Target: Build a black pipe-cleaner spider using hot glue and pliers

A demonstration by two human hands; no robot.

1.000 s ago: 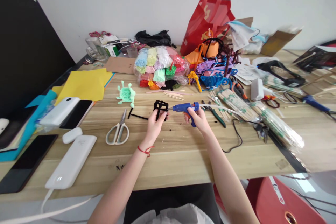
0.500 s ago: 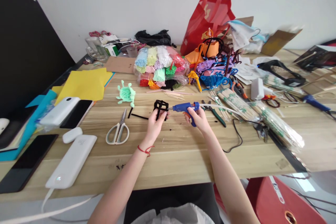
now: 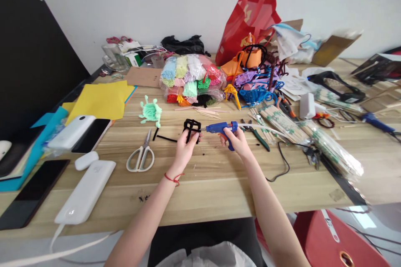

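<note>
A long pale wooden table (image 3: 203,183) stands against a plain white wall (image 3: 156,4), and its far side is crowded. A red plastic shopping bag (image 3: 247,21) leans on the wall. In front of it lies a clear bag stuffed with pastel and bright pipe cleaners (image 3: 191,77). To the left are a sheet of yellow paper (image 3: 100,102), a small mint-green fuzzy figure (image 3: 151,112) and white-handled scissors (image 3: 141,154). A white power bank (image 3: 86,192) sits near the front edge. Wrapped bundles of thin wooden sticks (image 3: 282,123) lie to the right.

Both forearms reach out from the near edge and meet at the middle of the table. The left hand (image 3: 184,148), palm turned away, pinches a small black pipe-cleaner frame (image 3: 191,127) upright just above the tabletop. The right hand (image 3: 239,142) is wrapped round the grip of a blue hot-glue gun (image 3: 221,128), held level. Its nozzle points left and touches the side of the frame.
</note>
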